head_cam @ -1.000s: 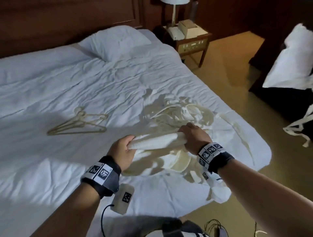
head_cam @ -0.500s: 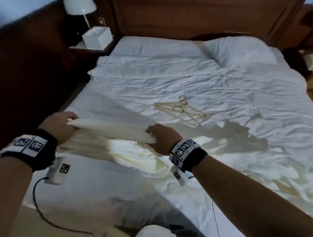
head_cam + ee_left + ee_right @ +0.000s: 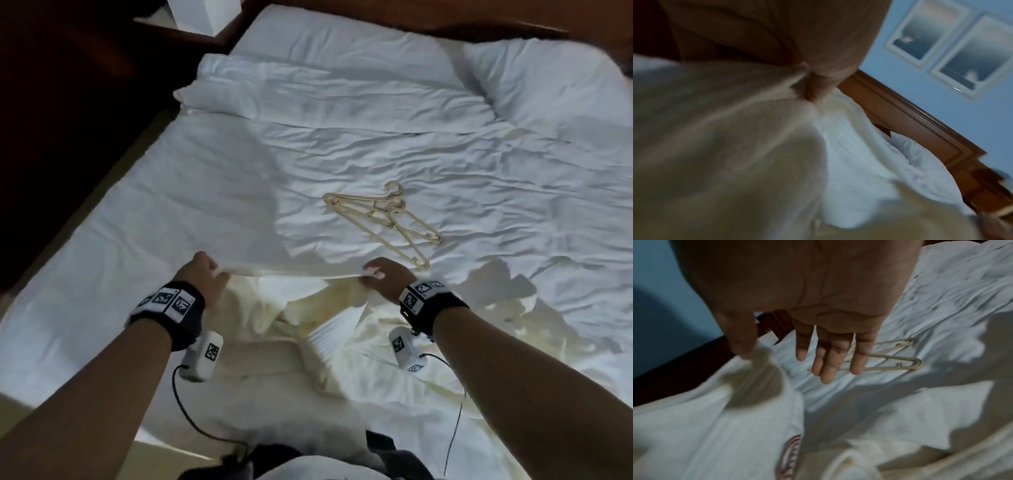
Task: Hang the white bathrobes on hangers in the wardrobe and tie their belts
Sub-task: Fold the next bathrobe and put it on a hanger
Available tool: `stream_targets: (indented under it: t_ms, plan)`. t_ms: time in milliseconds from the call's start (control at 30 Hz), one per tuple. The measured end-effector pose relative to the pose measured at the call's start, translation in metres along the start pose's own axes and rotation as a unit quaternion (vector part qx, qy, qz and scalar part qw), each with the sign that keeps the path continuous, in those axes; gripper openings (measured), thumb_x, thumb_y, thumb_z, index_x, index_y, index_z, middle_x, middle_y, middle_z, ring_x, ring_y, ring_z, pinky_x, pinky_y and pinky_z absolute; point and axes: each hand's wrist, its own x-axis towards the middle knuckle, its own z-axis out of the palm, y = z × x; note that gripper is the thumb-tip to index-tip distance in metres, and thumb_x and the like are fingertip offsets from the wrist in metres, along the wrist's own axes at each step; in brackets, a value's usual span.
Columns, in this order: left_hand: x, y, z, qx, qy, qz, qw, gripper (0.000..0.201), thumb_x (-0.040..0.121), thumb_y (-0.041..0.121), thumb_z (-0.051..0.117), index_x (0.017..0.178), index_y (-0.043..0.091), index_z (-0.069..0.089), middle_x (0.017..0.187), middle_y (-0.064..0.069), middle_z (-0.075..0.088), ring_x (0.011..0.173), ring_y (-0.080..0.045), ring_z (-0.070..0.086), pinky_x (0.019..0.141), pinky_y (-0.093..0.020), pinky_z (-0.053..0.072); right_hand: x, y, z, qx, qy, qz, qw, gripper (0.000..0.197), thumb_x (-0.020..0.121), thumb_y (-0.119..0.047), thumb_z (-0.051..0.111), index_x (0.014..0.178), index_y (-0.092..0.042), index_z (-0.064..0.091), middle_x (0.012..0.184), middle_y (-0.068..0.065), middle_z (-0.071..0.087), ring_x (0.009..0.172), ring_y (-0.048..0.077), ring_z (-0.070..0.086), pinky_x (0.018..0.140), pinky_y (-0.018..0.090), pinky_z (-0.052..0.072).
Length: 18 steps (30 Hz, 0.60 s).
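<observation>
Left hand point(image 3: 202, 274) is closed around the top edge of the bathrobe point(image 3: 291, 322), fabric bunched inside the fist; the left wrist view confirms cloth gathered at the fingers. Right hand point(image 3: 387, 279) grips the same edge further right. In the right wrist view only the thumb sits on the fabric while four fingers point(image 3: 830, 363) stretch out straight, so I read it as a light thumb-side pinch rather than a full grasp. The edge between my hands runs left-right, roughly taut, and the rest of the robe drapes down toward me onto the near part of the bed point(image 3: 171, 192). A red round emblem point(image 3: 789, 456) shows on the cloth in the right wrist view. A second pile of cream fabric point(image 3: 534, 329) lies near right, probably another robe, though I can't tell for sure. The hangers point(image 3: 383, 219) lie stacked flat on the sheet, far-right of the robe edge, hooks pointing away from me, long axis diagonal from far-left to near-right. The near tip of the lower one is just beyond my right hand, so the right is clearly the nearer hand for picking one up, and the left would hold the robe meanwhile. Pillows point(image 3: 548, 85) sit at the far end.
</observation>
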Motion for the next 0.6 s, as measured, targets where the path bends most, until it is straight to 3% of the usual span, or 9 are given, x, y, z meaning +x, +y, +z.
stream_targets:
  t_ms: [67,133,233,333,367,400,500,600]
  plan:
    - [0.024,0.016,0.02,0.023,-0.052,-0.035,0.998,0.042,0.095,0.038,0.049,0.121,0.005,0.052,0.128,-0.019,0.056,0.112,-0.035,0.054,0.091,-0.037,0.043,0.021,0.028,-0.007,0.036,-0.011,0.03,0.999,0.054,0.083,-0.054,0.066,0.125,-0.023,0.055,0.112,-0.002,0.06,0.104,0.018,0.057,0.087,0.029,0.041]
    - [0.042,0.037,0.035,-0.005,-0.062,-0.033,0.998,0.049,0.097,0.041,0.045,0.126,0.002,0.052,0.133,-0.021,0.052,0.116,-0.036,0.052,0.094,-0.039,0.041,0.051,0.057,-0.015,0.022,0.002,0.048,0.999,0.064,0.078,-0.063,0.065,0.127,-0.022,0.055,0.123,0.004,0.06,0.11,0.02,0.057,0.093,0.033,0.044]
    - [0.06,0.06,0.045,-0.12,-0.073,-0.05,0.989,0.055,0.084,0.049,0.053,0.113,0.002,0.058,0.114,-0.02,0.06,0.104,-0.035,0.058,0.081,-0.038,0.045,0.098,0.091,-0.024,-0.067,0.014,0.099,0.993,0.072,0.074,-0.068,0.066,0.131,-0.025,0.053,0.14,0.012,0.047,0.124,0.03,0.051,0.103,0.044,0.043]
    - [0.074,0.07,0.041,-0.306,-0.064,-0.122,0.942,0.045,0.07,0.044,0.072,0.104,0.019,0.055,0.106,-0.015,0.063,0.095,-0.033,0.062,0.086,-0.049,0.052,0.138,0.111,-0.032,-0.092,0.006,0.16,0.983,0.073,0.079,-0.06,0.066,0.14,-0.027,0.044,0.146,0.012,0.031,0.128,0.036,0.046,0.105,0.046,0.041]
    - [0.079,0.069,0.038,-0.346,-0.053,-0.135,0.927,0.045,0.063,0.043,0.076,0.098,0.025,0.053,0.102,-0.015,0.063,0.089,-0.032,0.063,0.082,-0.049,0.053,0.151,0.117,-0.034,-0.085,0.006,0.18,0.98,0.076,0.079,-0.059,0.066,0.144,-0.029,0.04,0.147,0.01,0.027,0.129,0.038,0.045,0.106,0.047,0.04]
    - [0.082,0.07,0.035,-0.372,-0.045,-0.131,0.918,0.042,0.062,0.04,0.077,0.092,0.028,0.051,0.093,-0.015,0.061,0.079,-0.029,0.061,0.074,-0.046,0.052,0.162,0.123,-0.035,-0.068,0.007,0.202,0.977,0.078,0.079,-0.06,0.065,0.146,-0.032,0.036,0.148,0.009,0.023,0.13,0.039,0.043,0.107,0.05,0.039]
    - [0.081,0.075,0.028,-0.408,-0.051,-0.064,0.909,0.022,0.077,0.026,0.07,0.077,0.029,0.047,0.071,-0.011,0.048,0.058,-0.022,0.046,0.053,-0.032,0.039,0.185,0.138,-0.028,-0.031,-0.033,0.237,0.97,0.078,0.081,-0.063,0.06,0.148,-0.04,0.027,0.158,0.005,0.014,0.139,0.039,0.029,0.11,0.054,0.034]
    - [0.08,0.077,0.028,-0.449,-0.074,-0.012,0.89,0.029,0.09,0.004,0.057,0.071,0.025,0.052,0.072,-0.006,0.054,0.058,-0.018,0.051,0.048,-0.022,0.042,0.191,0.145,-0.013,-0.069,-0.094,0.207,0.971,0.07,0.084,-0.061,0.059,0.144,-0.03,0.043,0.158,0.006,0.026,0.141,0.034,0.029,0.112,0.046,0.032]
